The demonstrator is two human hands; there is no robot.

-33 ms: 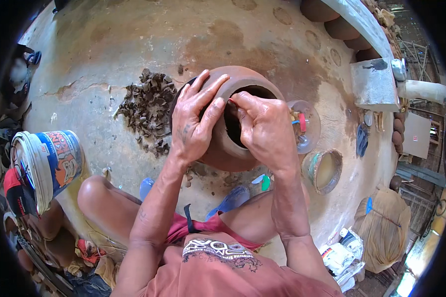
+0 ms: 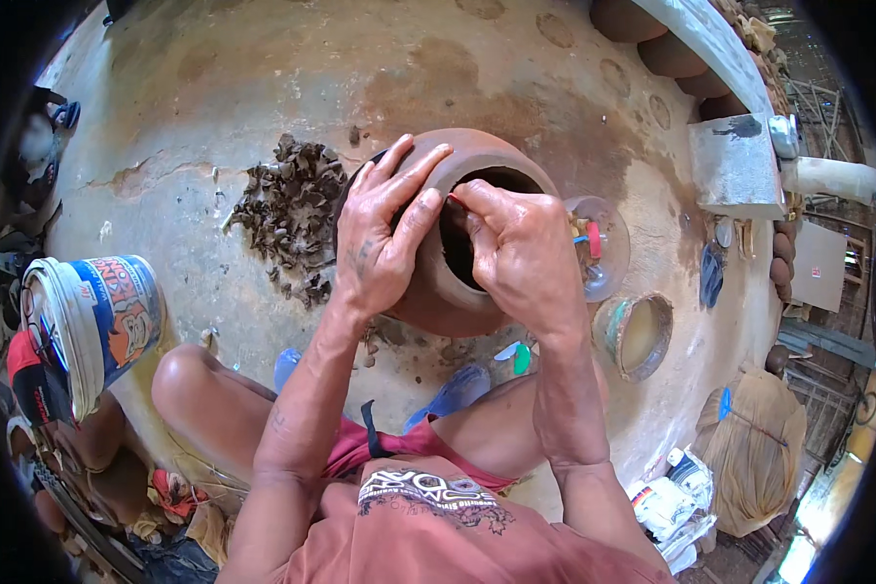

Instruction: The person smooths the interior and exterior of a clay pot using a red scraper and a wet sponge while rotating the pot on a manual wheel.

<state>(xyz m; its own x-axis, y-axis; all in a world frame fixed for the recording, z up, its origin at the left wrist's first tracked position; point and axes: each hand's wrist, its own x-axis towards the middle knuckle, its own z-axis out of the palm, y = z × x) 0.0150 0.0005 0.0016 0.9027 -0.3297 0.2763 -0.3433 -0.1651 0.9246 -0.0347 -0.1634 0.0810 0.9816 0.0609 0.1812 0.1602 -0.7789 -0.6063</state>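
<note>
A round reddish-brown clay pot [image 2: 440, 313] stands on the floor between my legs, its dark mouth facing up toward me. My left hand [image 2: 384, 229] lies on the pot's left shoulder, fingers stretched out over it and thumb along the rim. At the mouth, my right hand [image 2: 521, 243] is closed with the fingers bent into the opening. A small red object [image 2: 454, 199] shows at its fingertips, against the inside of the rim; most of it is hidden by the fingers.
Dark clay scraps [image 2: 287, 214] lie left of the pot. To its right are a clear plastic tub [image 2: 613, 248] with a red item and a bowl of murky liquid [image 2: 640, 339]. A white bucket [image 2: 117, 316] stands at left, a concrete block [image 2: 737, 170] at far right.
</note>
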